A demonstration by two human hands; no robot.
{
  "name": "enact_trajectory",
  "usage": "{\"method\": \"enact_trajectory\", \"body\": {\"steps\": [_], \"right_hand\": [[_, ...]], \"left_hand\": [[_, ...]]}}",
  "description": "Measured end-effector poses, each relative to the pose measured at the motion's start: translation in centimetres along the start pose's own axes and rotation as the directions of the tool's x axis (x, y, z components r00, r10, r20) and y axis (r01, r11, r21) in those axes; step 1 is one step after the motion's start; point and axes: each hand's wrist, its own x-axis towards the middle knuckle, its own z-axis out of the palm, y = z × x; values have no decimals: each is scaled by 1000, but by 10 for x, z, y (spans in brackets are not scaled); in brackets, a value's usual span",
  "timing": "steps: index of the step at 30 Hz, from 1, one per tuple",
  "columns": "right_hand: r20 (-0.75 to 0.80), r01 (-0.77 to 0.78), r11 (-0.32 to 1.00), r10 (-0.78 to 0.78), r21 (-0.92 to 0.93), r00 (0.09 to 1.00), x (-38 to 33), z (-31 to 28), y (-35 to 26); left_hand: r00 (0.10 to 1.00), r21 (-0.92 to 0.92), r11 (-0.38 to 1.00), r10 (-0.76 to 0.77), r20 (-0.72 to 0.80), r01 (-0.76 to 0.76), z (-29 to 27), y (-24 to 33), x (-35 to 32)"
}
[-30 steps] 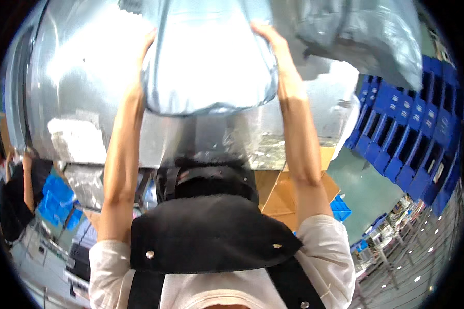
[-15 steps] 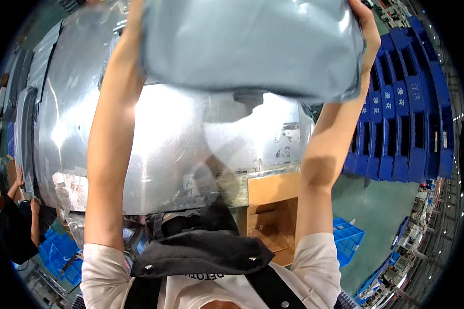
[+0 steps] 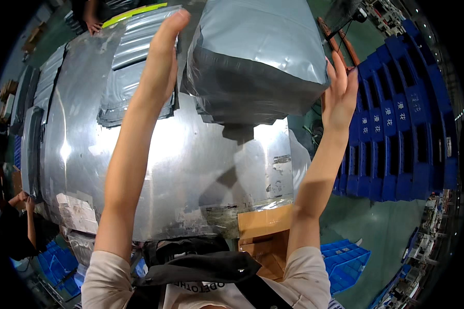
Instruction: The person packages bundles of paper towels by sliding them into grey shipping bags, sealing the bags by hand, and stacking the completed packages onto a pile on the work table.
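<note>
A bulging grey plastic mailer bag is up in front of me, over the far end of a shiny metal table. My left hand is stretched flat along the bag's left side, fingers straight, not gripping it. To the right of the bag's lower corner is my right hand, fingers spread and palm turned toward the bag. Whether either hand still touches the bag is unclear. Both arms are raised.
A pile of flat grey mailer bags lies on the table behind my left arm. Stacked blue crates stand at the right, more blue crates on the floor. A cardboard box sits below the table edge. Another person stands at the left.
Both hands were gripping the bag's sides overhead. Now the fingers have come off it and the bag sits further forward, over the table.
</note>
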Motion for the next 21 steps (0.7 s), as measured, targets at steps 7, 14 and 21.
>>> {"method": "enact_trajectory", "body": {"steps": [7, 14, 21], "right_hand": [[112, -3, 752, 102, -659, 988, 36, 30, -27], [-15, 20, 777, -37, -629, 999, 44, -33, 87], [288, 277, 394, -33, -876, 957, -280, -41, 252]], "left_hand": [[979, 209, 962, -194, 68, 176, 29, 9, 24], [970, 758, 634, -244, 10, 152, -20, -61, 7], [705, 702, 703, 441, -555, 114, -310, -84, -315]]}}
